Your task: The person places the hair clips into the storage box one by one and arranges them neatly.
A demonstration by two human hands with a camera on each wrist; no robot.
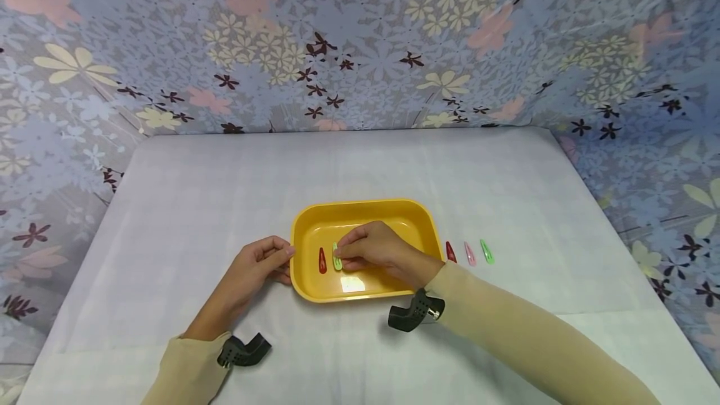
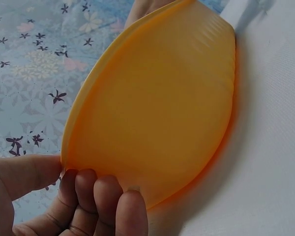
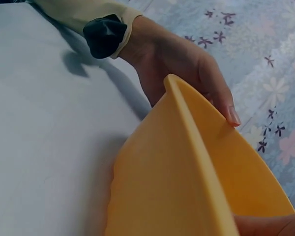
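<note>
Pinching the inner green clip (image 1: 337, 262) between thumb and fingers, the right grip (image 1: 382, 249) reaches into the yellow tray (image 1: 388, 207). That clip is over the tray floor in the left half, just beside the inner red clip (image 1: 322, 261), apart from it and roughly parallel. Whether it lies flat or is slightly raised, I cannot tell. The left grip (image 1: 261, 264) holds the tray by its left end; the left wrist view shows the thumb at the rim and the fingers curled against the outer wall.

On the white-covered desk (image 1: 225, 186), just past the tray's right side, three more clips form a loose row: the outer red clip (image 1: 450, 251) nearest the tray, then the pink clip (image 1: 469, 254), then the outer green clip (image 1: 487, 251).

The step in hand appears to be the handling of the green clip next to the red one, with the tray steadied; a single moment does not settle whether it is being set down or picked up. If it is being placed, the next move calls for lining it up with the red clip and easing the pinch without nudging its neighbour, while the tray is held steady.
</note>
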